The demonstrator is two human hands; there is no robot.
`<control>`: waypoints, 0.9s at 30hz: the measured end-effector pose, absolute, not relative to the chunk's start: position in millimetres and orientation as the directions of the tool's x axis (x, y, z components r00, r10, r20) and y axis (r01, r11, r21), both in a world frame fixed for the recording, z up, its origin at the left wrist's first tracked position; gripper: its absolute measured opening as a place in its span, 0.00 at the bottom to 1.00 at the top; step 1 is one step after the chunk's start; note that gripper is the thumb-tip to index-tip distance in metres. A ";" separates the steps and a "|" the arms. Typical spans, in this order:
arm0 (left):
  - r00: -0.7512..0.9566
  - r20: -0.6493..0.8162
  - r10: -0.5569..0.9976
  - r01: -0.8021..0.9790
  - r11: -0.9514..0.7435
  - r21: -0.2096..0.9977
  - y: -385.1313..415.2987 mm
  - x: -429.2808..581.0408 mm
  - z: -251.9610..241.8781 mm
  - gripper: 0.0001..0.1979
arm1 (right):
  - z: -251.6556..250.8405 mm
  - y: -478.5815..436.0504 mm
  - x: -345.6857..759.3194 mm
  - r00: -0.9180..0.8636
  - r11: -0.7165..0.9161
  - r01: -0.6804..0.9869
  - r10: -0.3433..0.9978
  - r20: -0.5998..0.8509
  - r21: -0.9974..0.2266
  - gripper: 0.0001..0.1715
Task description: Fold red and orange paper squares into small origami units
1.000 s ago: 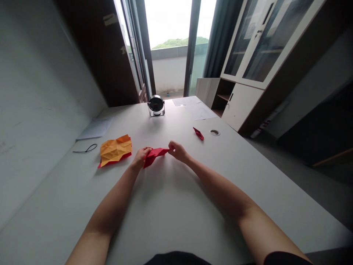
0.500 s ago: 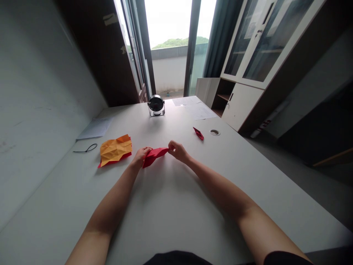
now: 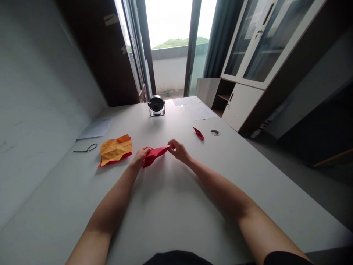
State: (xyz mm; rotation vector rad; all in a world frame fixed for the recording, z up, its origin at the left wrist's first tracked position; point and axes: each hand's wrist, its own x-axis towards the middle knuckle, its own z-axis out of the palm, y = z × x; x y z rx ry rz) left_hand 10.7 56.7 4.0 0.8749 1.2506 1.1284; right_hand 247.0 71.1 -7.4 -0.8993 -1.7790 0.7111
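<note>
A folded red paper (image 3: 154,154) lies just above the white table (image 3: 171,206) between my two hands. My left hand (image 3: 141,156) pinches its left end with closed fingers. Its right tip is pinched by my right hand (image 3: 178,150), fingers curled. Both forearms reach in from the bottom of the view. A creased orange paper (image 3: 116,148) lies on a red sheet to the left of my left hand.
A small folded red piece (image 3: 198,133) lies to the right, near a round cable hole (image 3: 214,132). A small desk fan (image 3: 156,105) stands at the back. White sheets (image 3: 95,127) and a black tie (image 3: 85,149) lie at the left. Cabinets stand to the right.
</note>
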 end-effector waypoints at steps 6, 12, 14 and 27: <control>-0.038 -0.315 0.948 -0.163 0.305 0.938 56.8 9.2 5.1 0.05 | -1.2 66.8 248.0 -0.211 0.565 0.241 0.824 0.525 -0.789 0.08; -0.048 -0.317 0.947 -0.165 0.305 0.938 57.3 8.3 4.1 0.06 | -0.1 66.0 247.7 -0.188 0.587 0.225 0.809 0.556 -0.778 0.06; -0.046 -0.313 0.949 -0.165 0.302 0.939 57.1 8.6 4.5 0.06 | 0.0 66.0 247.7 -0.174 0.595 0.228 0.804 0.569 -0.771 0.05; -0.024 -0.318 0.948 -0.266 0.300 0.916 59.2 10.3 1.1 0.06 | -4.5 70.7 248.1 -0.147 0.659 0.214 0.752 0.643 -0.721 0.02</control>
